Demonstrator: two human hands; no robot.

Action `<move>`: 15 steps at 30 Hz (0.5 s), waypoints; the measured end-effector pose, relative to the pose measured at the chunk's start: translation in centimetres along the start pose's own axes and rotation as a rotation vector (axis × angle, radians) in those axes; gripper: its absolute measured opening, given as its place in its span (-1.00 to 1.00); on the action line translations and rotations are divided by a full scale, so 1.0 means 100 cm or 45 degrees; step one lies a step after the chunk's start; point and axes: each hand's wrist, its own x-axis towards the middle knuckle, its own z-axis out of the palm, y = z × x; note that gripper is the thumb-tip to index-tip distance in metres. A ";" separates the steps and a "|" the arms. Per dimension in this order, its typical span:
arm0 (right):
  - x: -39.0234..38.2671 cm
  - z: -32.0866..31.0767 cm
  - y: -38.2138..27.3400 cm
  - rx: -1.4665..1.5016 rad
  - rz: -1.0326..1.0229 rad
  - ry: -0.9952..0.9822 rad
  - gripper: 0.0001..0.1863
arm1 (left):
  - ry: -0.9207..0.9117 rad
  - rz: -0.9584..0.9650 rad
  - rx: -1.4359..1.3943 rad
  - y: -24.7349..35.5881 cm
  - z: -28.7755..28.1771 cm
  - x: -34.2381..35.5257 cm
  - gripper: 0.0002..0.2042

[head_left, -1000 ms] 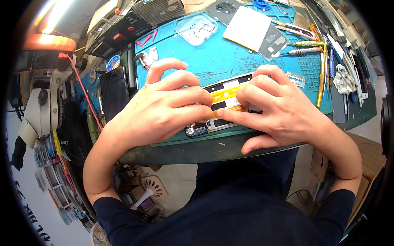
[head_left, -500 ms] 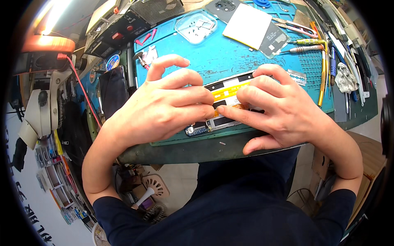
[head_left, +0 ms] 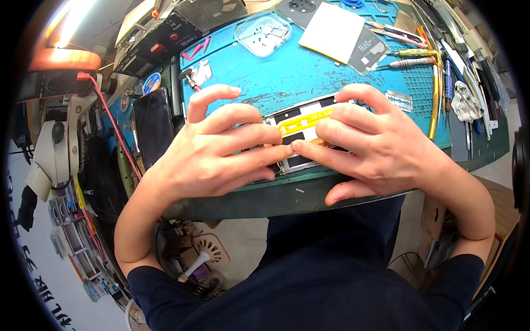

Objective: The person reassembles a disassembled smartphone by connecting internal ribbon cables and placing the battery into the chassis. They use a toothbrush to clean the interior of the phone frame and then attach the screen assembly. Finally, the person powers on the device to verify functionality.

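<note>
Left hand and right hand, loosely spread, touch an opened phone; clear tray holds small parts.

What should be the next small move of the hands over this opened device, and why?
Perhaps ease the left hand slightly back from the opened device: it covers the left end, and the two index fingertips crowd together near the yellow strip, while the right hand hides much of the other end. Less cover would probably make that spot easier to see.
</note>
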 end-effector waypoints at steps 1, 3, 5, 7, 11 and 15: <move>0.000 0.000 0.000 0.009 -0.001 0.005 -0.28 | -0.012 -0.004 0.008 0.002 0.001 -0.002 -0.68; 0.000 0.000 0.000 0.036 0.007 0.034 -0.29 | -0.035 -0.012 0.025 0.005 0.003 -0.006 -0.59; 0.000 0.003 0.000 0.075 0.027 0.084 -0.29 | -0.065 -0.013 0.040 0.006 0.002 -0.006 -0.58; -0.001 0.002 0.001 0.102 0.037 0.107 -0.29 | -0.079 -0.009 0.055 0.008 0.000 -0.005 -0.57; -0.011 -0.010 0.006 0.105 0.106 0.162 -0.25 | -0.074 -0.015 0.056 0.011 0.000 -0.007 -0.56; -0.017 -0.010 0.007 0.101 0.126 0.122 -0.21 | -0.059 0.012 0.074 0.010 0.002 -0.005 -0.56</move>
